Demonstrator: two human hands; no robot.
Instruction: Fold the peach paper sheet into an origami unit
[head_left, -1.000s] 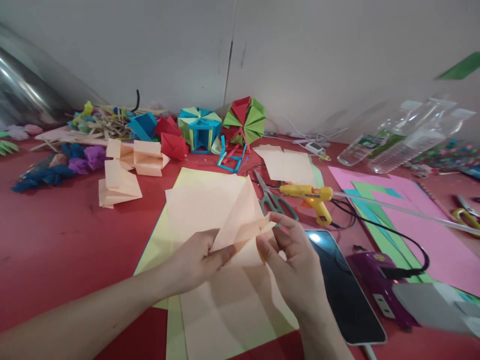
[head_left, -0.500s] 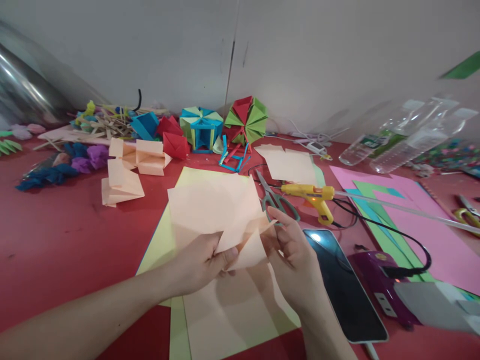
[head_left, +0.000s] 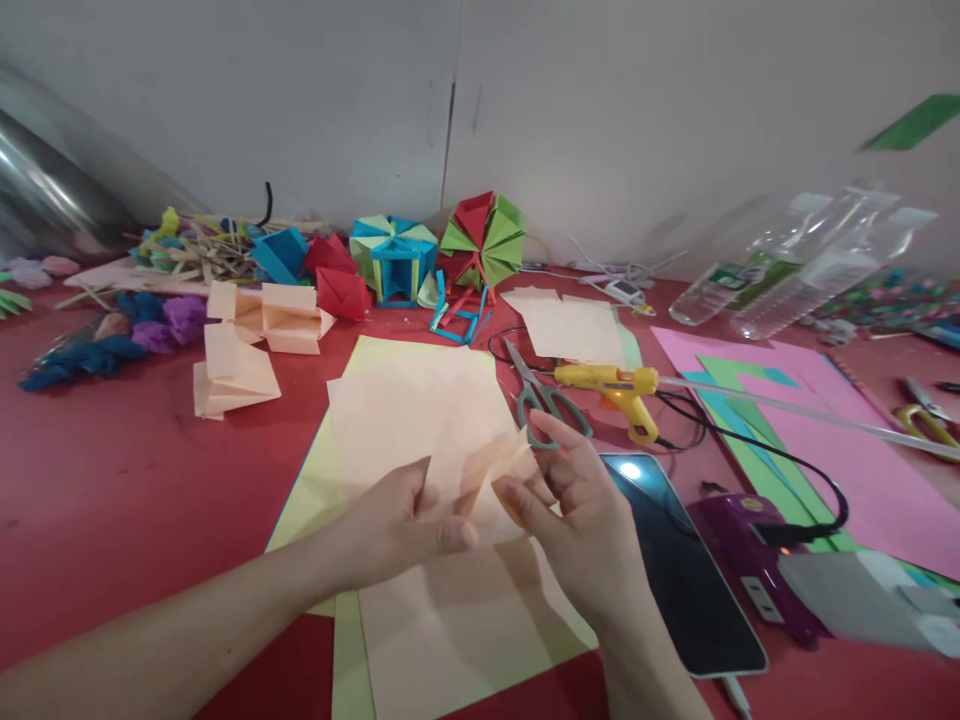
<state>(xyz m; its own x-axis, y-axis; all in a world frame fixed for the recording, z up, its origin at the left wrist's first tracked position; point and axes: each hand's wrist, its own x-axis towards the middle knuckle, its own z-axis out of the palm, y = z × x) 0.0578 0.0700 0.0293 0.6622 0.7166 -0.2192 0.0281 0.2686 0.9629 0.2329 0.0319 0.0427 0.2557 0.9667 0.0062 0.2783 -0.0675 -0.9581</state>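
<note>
My left hand and my right hand both pinch a partly folded peach paper piece, held just above the table. Its flaps lie nearly flat between my fingers. Under it lies a peach sheet on top of light yellow sheets. Green-handled scissors sit just beyond my right fingers, and a phone with a dark screen lies right beside that hand.
A yellow glue gun with a black cord, a purple device, pink and green sheets, plastic bottles at right. Folded peach pieces, colourful paper models, sticks and crepe flowers at the back left. The table is red.
The raised triangular flap of the peach piece has been pressed down and now lies flatter between my hands. Both hands stayed in about the same place.
</note>
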